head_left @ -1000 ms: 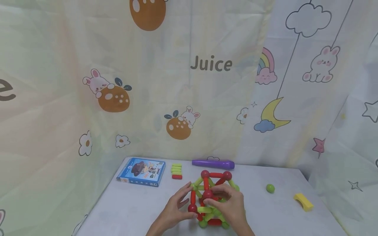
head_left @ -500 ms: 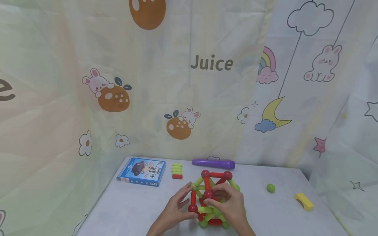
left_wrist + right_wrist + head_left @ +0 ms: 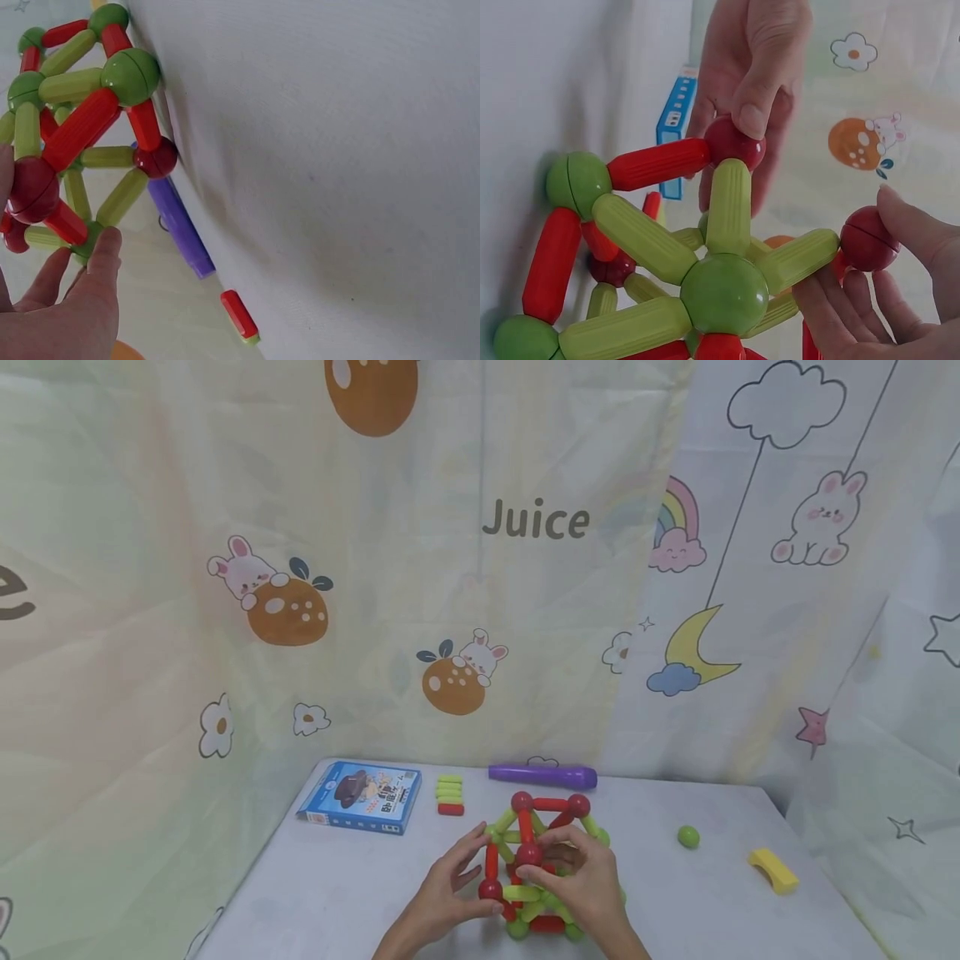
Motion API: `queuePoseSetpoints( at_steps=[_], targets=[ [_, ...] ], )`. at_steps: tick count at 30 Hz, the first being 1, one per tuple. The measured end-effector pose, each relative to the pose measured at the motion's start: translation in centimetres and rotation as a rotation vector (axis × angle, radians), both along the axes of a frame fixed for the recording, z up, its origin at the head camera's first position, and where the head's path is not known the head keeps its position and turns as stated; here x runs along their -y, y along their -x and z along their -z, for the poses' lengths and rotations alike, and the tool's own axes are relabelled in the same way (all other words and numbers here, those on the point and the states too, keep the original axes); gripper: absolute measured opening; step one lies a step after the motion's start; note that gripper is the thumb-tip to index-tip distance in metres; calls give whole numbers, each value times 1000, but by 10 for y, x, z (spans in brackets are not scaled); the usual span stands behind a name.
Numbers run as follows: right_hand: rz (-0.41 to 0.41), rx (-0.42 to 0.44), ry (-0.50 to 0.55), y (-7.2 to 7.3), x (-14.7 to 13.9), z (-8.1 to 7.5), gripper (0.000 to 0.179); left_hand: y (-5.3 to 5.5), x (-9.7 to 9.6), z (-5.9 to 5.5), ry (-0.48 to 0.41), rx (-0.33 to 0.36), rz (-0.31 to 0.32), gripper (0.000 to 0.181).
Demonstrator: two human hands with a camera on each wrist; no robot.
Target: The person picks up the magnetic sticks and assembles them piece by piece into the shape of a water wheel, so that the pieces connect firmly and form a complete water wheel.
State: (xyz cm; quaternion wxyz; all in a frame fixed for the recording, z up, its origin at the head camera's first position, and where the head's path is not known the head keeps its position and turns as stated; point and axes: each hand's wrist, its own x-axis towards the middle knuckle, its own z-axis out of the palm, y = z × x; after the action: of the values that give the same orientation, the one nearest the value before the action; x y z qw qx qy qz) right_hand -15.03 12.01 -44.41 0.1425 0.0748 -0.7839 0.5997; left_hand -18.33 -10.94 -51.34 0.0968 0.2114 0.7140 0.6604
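A lattice of red and yellow-green magnetic rods joined by red and green balls (image 3: 551, 805) stands on the table between both hands. My left hand (image 3: 442, 889) grips its left side, thumb on a red ball and fingertips at a green ball (image 3: 90, 238). My right hand (image 3: 588, 881) holds its near side. In the right wrist view, the right thumb presses a red ball (image 3: 870, 238) while the fingers curl beneath the adjoining yellow-green rod (image 3: 799, 261). Part of the lattice is hidden behind the right hand.
A blue picture box (image 3: 363, 797) lies at the back left, beside several loose rods (image 3: 449, 793). Behind the lattice lies a purple microphone-shaped object (image 3: 542, 777). To the right are a loose green ball (image 3: 688, 837) and a yellow arch block (image 3: 772, 871). Printed curtains surround the table.
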Motion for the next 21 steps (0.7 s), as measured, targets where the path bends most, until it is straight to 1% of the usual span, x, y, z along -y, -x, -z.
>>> queuePoseSetpoints(
  at_steps=[6,10,17,21],
  targets=[
    [-60,35,45,3,-2,3,35,1,-1,1,3,-2,-2,82],
    [-75,42,50,4,-2,4,35,0,-1,1,5,-3,-2,82],
    [-90,6,57,4,-2,4,35,-2,-1,-1,4,-14,-6,83],
    [-95,-15,59,5,-2,5,37,-3,-2,-2,-1,-5,-8,83]
  ],
)
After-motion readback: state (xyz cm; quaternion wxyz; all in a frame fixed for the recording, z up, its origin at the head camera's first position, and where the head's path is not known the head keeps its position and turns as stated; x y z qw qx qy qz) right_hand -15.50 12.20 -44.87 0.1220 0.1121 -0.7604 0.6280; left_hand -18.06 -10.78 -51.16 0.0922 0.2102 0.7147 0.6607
